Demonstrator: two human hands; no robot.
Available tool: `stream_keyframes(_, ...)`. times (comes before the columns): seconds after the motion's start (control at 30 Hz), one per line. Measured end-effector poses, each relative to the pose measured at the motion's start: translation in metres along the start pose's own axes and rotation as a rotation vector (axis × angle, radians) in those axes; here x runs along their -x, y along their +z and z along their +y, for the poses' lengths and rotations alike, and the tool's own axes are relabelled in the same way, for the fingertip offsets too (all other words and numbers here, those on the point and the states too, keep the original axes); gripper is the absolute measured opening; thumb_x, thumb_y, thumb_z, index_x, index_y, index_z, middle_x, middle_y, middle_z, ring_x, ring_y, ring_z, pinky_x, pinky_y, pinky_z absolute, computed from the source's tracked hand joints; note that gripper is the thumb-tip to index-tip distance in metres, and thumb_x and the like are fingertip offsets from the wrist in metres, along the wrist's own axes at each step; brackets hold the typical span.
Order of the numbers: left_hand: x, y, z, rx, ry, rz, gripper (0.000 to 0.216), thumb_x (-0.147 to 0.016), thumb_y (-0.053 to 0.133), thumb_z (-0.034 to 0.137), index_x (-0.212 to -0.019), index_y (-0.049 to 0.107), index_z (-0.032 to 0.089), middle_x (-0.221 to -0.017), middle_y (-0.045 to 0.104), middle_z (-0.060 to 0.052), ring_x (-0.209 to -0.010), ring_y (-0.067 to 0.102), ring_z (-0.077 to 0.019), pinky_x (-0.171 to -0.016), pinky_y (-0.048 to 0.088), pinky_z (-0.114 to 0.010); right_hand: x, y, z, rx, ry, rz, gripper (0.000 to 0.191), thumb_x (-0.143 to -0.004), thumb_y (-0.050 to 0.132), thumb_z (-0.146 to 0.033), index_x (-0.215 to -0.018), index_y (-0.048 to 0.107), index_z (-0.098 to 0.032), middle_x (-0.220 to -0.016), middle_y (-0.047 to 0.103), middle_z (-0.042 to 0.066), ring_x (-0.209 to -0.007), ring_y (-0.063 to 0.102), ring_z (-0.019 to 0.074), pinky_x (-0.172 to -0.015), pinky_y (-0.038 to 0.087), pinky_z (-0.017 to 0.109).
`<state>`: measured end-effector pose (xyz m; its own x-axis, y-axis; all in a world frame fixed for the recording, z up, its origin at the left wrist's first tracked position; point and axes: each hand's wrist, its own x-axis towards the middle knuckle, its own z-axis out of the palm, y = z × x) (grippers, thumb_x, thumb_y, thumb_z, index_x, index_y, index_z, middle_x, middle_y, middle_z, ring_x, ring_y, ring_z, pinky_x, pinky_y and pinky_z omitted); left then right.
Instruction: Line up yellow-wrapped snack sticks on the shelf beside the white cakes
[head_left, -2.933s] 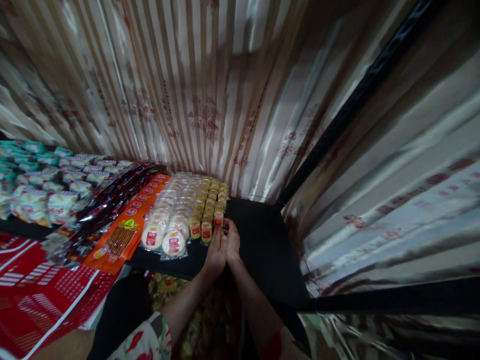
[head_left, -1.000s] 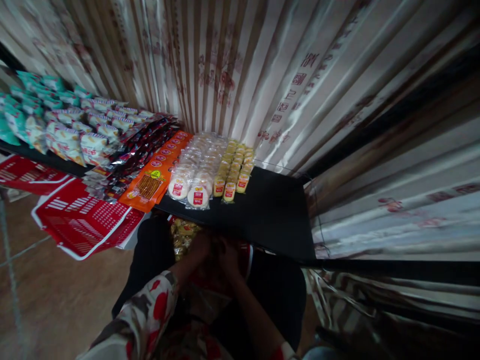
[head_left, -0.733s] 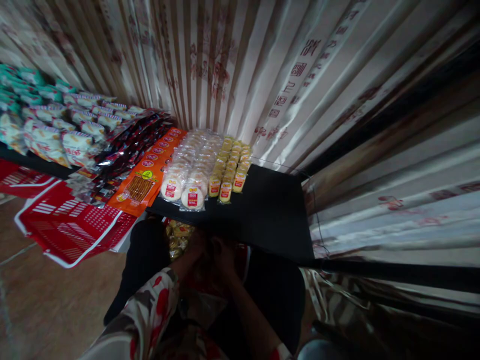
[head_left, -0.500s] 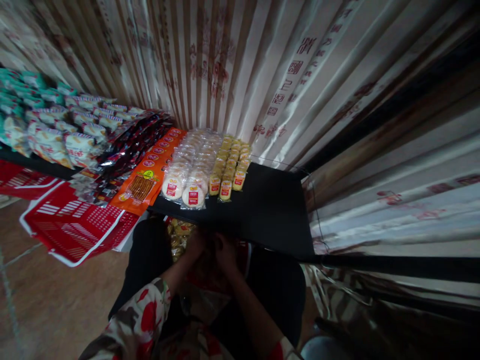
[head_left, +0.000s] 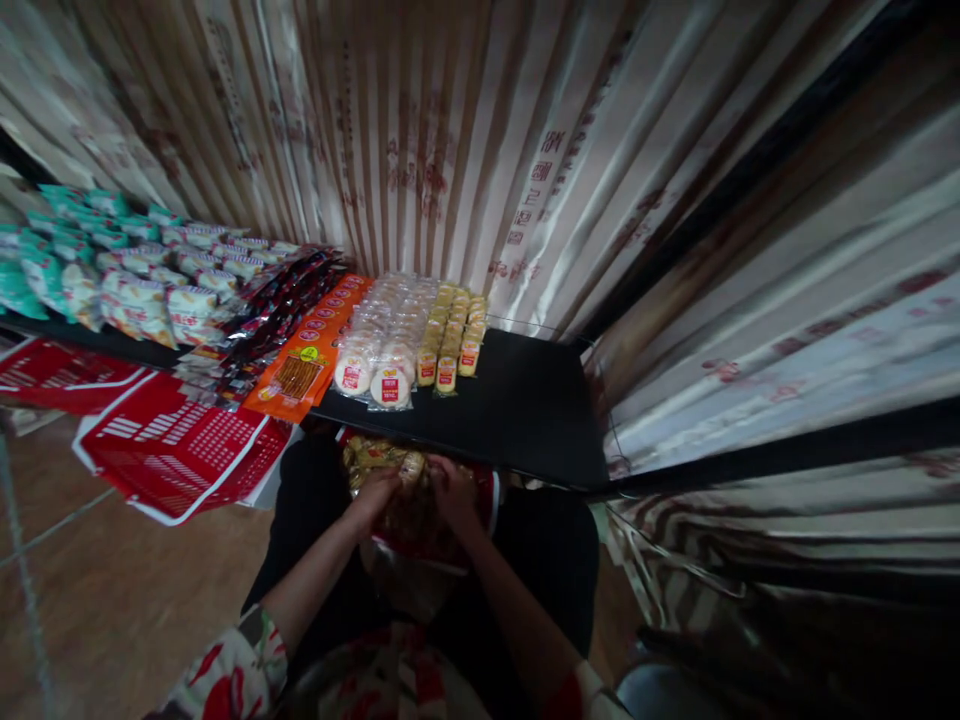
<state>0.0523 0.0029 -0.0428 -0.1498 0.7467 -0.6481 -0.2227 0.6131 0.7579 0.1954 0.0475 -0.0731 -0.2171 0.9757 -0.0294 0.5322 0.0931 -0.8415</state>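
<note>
My left hand (head_left: 373,497) and my right hand (head_left: 452,490) are down in a red basket (head_left: 491,495) below the front edge of the black shelf (head_left: 525,410). The basket holds several small yellow snack packets (head_left: 375,455). Both hands have fingers curled around packets from that heap; one pale packet (head_left: 411,466) sits between them. On the shelf above, rows of small yellow packets (head_left: 454,335) lie beside rows of round white cakes in clear wrap (head_left: 379,345).
Left of the cakes lie orange snack bags (head_left: 300,365), dark red packs (head_left: 277,300) and teal and white bags (head_left: 112,280). Red plastic baskets (head_left: 180,450) stand lower left on a brown floor. Striped shiny curtain (head_left: 465,150) closes the back and right.
My hands left the yellow rows on the shelf and dropped into the red basket below. Since half a second ago they rose slightly, with packets showing between them.
</note>
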Motion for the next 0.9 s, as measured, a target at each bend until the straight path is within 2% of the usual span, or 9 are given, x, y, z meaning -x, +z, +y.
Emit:
stream_keyframes(0.13,0.018,-0.001,0.013,0.061,-0.031,-0.024,0.007,-0.068,0.05,0.012,-0.064,0.054,0.015,-0.05,0.05,0.004,-0.041,0.044,-0.0058,-0.04,0.032,-0.015,0.008,-0.007,0.0,-0.185,0.057,-0.005,0.023,-0.077,0.045,-0.03,-0.094,0.058,-0.021,-0.087,0.068,0.003,-0.08,0.064,0.0174,-0.077,0.05,0.032)
stream_keyframes(0.23,0.027,0.002,0.021,0.078,-0.065,-0.071,0.006,-0.067,0.049,0.013,-0.068,0.055,0.013,-0.053,0.054,0.001,-0.044,0.052,-0.0086,-0.042,0.038,-0.017,0.009,-0.009,0.001,-0.348,0.07,0.021,0.019,-0.072,0.052,-0.033,-0.086,0.053,-0.022,-0.081,0.064,0.003,-0.074,0.063,0.0164,-0.069,0.051,0.03)
stream_keyframes(0.33,0.032,0.006,0.027,0.125,-0.116,-0.099,0.01,-0.067,0.049,0.013,-0.076,0.055,0.012,-0.057,0.059,-0.002,-0.046,0.058,-0.0115,-0.044,0.044,-0.019,0.01,-0.012,0.003,-0.442,0.072,0.064,0.021,-0.069,0.057,-0.033,-0.084,0.049,-0.022,-0.083,0.062,0.002,-0.073,0.062,0.015,-0.067,0.051,0.029)
stream_keyframes(0.43,0.035,0.01,0.033,0.159,-0.136,-0.126,0.014,-0.068,0.048,0.012,-0.08,0.054,0.011,-0.055,0.059,-0.002,-0.044,0.058,-0.0115,-0.04,0.043,-0.017,0.01,-0.021,0.003,-0.487,0.092,0.085,0.031,-0.067,0.061,-0.033,-0.094,0.05,-0.021,-0.093,0.062,0.006,-0.075,0.061,0.0147,-0.069,0.051,0.029)
stream_keyframes(0.57,0.037,0.01,0.039,0.211,-0.174,-0.216,0.021,-0.069,0.044,0.013,-0.088,0.053,0.009,-0.053,0.059,-0.003,-0.04,0.056,-0.0117,-0.035,0.04,-0.016,0.012,-0.041,-0.005,-0.56,0.078,-0.027,0.052,-0.067,0.064,-0.036,-0.114,0.05,-0.023,-0.114,0.058,0.009,-0.089,0.06,0.016,-0.077,0.05,0.031)
stream_keyframes(0.67,0.036,0.011,0.04,0.287,-0.225,-0.306,0.023,-0.07,0.041,0.014,-0.088,0.054,0.007,-0.051,0.06,-0.004,-0.037,0.054,-0.0115,-0.033,0.037,-0.016,0.015,-0.056,-0.015,-0.613,0.036,-0.167,0.045,-0.071,0.062,-0.042,-0.112,0.056,-0.025,-0.122,0.056,0.007,-0.105,0.055,0.0185,-0.085,0.047,0.031)
stream_keyframes(0.77,0.034,0.016,0.038,0.4,-0.29,-0.384,0.025,-0.07,0.041,0.015,-0.089,0.055,0.005,-0.053,0.062,-0.007,-0.039,0.054,-0.0116,-0.036,0.04,-0.017,0.016,-0.065,-0.026,-0.66,0.022,-0.235,0.039,-0.073,0.061,-0.047,-0.104,0.06,-0.024,-0.115,0.06,0.006,-0.103,0.056,0.0192,-0.084,0.046,0.031)
stream_keyframes(0.9,0.034,0.024,0.034,0.49,-0.329,-0.41,0.029,-0.076,0.039,0.018,-0.095,0.056,0.003,-0.058,0.064,-0.01,-0.045,0.058,-0.0134,-0.037,0.04,-0.017,0.008,-0.069,-0.031,-0.648,0.092,-0.172,0.039,-0.066,0.067,-0.051,-0.091,0.061,-0.021,-0.091,0.066,0.004,-0.084,0.061,0.0179,-0.074,0.048,0.029)
